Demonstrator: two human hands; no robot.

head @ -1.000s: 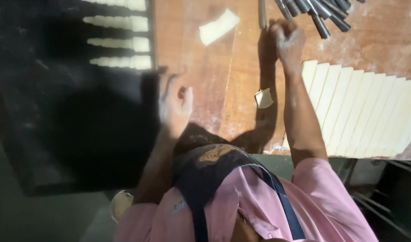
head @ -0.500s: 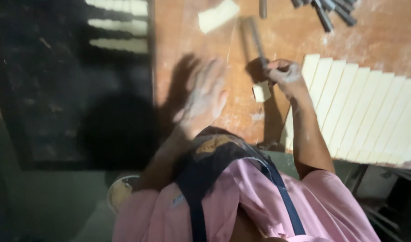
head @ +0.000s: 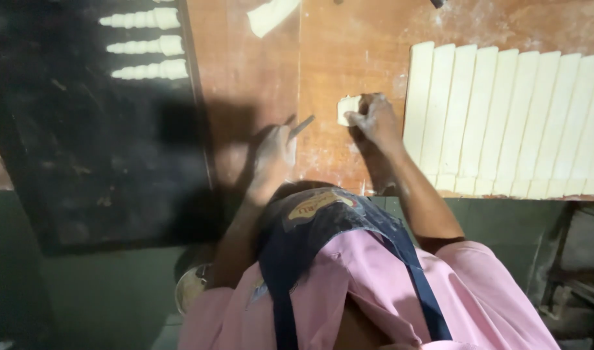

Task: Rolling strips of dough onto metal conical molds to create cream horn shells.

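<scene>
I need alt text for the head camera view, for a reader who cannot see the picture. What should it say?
Seen from above, a person's right hand presses a small piece of dough on a floured wooden table, while the left hand holds a thin metal rod. A row of cut dough strips lies to the right; shaped dough cones rest on a dark tray at left.

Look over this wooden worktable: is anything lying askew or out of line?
Yes. One pale dough strip lies slanted and alone near the top of the brown wooden table, unlike the straight row of pale dough strips on the right.
</scene>
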